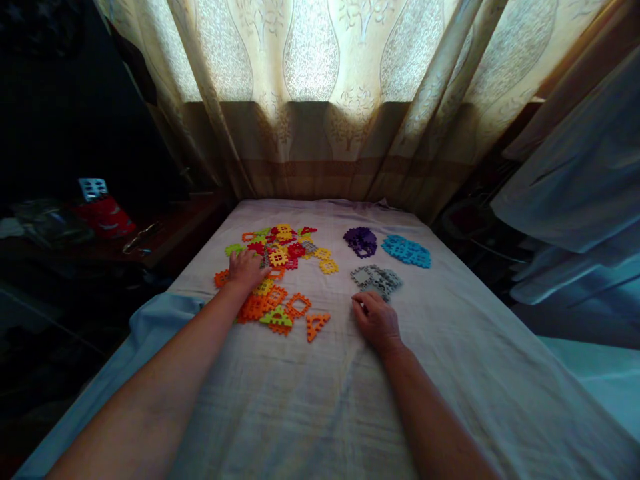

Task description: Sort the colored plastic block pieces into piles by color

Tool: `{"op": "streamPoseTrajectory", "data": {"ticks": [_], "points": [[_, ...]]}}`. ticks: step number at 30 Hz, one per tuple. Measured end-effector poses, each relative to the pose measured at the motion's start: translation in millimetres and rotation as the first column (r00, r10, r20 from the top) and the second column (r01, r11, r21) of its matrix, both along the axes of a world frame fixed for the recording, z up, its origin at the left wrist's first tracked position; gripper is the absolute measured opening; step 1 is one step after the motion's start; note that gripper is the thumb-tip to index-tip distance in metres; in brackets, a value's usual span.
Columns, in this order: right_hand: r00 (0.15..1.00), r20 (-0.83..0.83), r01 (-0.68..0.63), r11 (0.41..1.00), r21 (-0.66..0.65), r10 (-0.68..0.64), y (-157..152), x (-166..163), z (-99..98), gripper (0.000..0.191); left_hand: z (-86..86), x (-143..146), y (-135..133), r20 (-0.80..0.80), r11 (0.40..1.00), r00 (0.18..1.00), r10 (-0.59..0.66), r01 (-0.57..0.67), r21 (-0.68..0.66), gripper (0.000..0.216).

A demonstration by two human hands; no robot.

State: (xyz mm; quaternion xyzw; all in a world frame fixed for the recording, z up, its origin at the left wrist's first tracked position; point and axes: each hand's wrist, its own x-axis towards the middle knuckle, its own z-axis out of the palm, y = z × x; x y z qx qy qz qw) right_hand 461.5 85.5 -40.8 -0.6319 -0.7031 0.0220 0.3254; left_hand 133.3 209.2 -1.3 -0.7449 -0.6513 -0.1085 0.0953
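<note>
My left hand (246,269) lies with fingers apart on a mixed pile of plastic interlocking building tiles, touching pieces near its left side. Under and around it are orange tiles (255,308), yellow tiles (279,257), red tiles (296,251) and lime-green tiles (234,249). An orange triangular tile (317,326) lies at the pile's near right edge. Just in front of the grey tiles (373,277), my right hand (377,320) rests with its fingers curled in. No piece shows between its thumb and fingers.
Purple tiles (361,241) and blue tiles (406,251) form separate piles at the back right. A pale cloth (310,407) covers the table. Patterned curtains (310,133) hang behind it. On a dark side surface at left stands a red container (107,217). White fabric hangs at right.
</note>
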Motion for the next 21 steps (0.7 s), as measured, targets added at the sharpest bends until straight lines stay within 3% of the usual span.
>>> {"op": "streamPoseTrajectory", "data": {"ticks": [10, 15, 18, 21], "points": [[0.999, -0.044, -0.027, 0.999, 0.044, 0.029, 5.5, 2.6, -8.5, 0.022, 20.5, 4.6, -9.3, -0.09, 0.999, 0.995, -0.046, 0.045, -0.008, 0.024], [0.999, -0.046, -0.021, 1.0, 0.017, 0.022, 6.0, 3.4, -6.6, 0.022, 36.5, -11.9, -24.0, -0.041, 0.997, 0.998, 0.037, -0.034, 0.063, 0.032], [0.998, -0.063, -0.025, 1.0, 0.016, 0.026, 6.3, 3.0, -5.0, 0.024, 38.1, -12.1, -39.4, 0.151, 0.991, 0.983, 0.1, -0.113, 0.079, 0.036], [0.991, -0.133, -0.026, 0.999, 0.033, 0.031, 6.4, -0.6, -2.3, 0.03, 28.1, 5.7, -63.9, 0.403, 0.997, 0.913, 0.063, -0.075, 0.014, 0.041]]}}
